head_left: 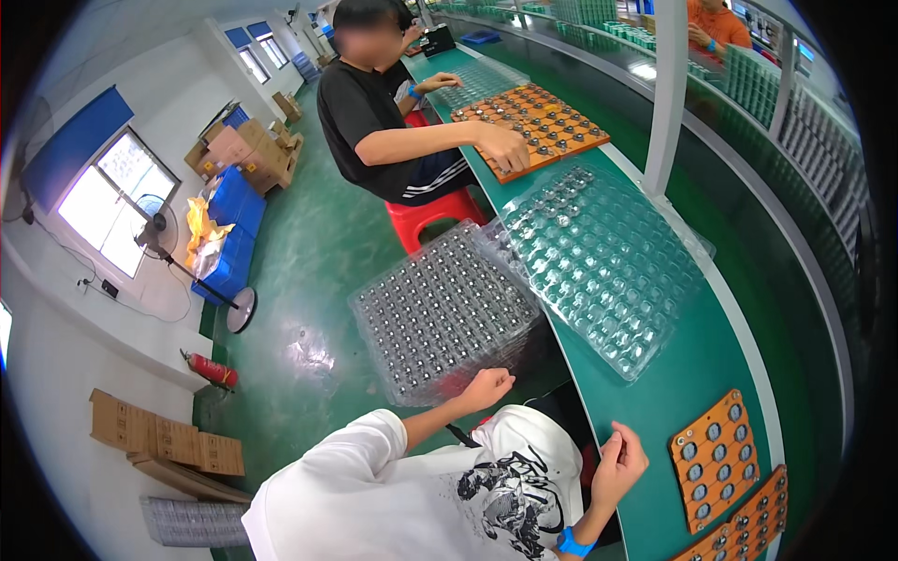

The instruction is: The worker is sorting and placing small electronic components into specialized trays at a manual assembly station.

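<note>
My left hand (487, 387), its fingers curled in, is held just in front of a stack of clear plastic blister trays (444, 313) filled with rows of small round metal parts. Nothing shows in its fingers. My right hand (619, 465), with a blue band (574, 542) at the wrist, is raised by the green bench edge, fingers loosely bent and thumb apart; I see nothing in it. To its right lies an orange plate (716, 460) holding round metal parts. Beyond it sits a clear tray (603, 271) on the bench, with a few parts at its far end.
A co-worker in black (365, 122) sits at the far side, one hand (505, 148) over another orange plate (547, 131). A white post (665, 103) rises beside the bench (645, 402). At the lower right is another orange plate (760, 514). A red stool (435, 217) stands on the floor.
</note>
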`<move>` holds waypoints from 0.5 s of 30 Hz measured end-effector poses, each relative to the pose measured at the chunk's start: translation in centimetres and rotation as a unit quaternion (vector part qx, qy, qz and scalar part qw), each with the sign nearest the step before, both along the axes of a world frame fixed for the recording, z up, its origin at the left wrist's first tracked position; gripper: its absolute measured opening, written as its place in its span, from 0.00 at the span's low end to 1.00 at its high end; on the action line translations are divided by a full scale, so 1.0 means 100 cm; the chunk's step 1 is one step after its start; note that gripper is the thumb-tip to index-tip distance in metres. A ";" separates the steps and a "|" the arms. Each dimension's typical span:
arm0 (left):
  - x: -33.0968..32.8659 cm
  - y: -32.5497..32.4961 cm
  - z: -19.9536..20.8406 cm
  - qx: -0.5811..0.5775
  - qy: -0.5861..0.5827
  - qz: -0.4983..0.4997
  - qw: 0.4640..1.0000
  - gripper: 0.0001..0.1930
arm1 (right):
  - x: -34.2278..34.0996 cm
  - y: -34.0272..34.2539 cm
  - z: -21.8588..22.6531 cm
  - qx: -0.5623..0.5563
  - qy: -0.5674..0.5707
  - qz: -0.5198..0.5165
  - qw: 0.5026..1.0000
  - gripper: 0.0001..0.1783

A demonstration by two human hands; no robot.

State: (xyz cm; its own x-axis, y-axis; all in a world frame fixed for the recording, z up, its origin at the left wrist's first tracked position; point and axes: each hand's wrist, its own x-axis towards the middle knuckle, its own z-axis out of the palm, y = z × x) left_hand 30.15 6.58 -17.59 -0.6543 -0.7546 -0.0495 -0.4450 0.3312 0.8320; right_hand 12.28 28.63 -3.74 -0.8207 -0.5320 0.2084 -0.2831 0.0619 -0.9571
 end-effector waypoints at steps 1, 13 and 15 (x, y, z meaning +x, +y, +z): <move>0.001 -0.001 -0.002 0.001 -0.001 0.002 1.000 0.16 | 0.000 -0.001 0.000 0.001 -0.001 0.002 1.000 0.08; -0.028 0.015 0.053 -0.012 0.069 -0.003 0.998 0.13 | 0.001 0.005 -0.003 0.008 0.010 0.017 1.000 0.08; -0.042 0.019 0.085 -0.011 0.082 0.000 0.997 0.13 | 0.000 0.004 -0.002 0.005 0.008 0.015 1.000 0.08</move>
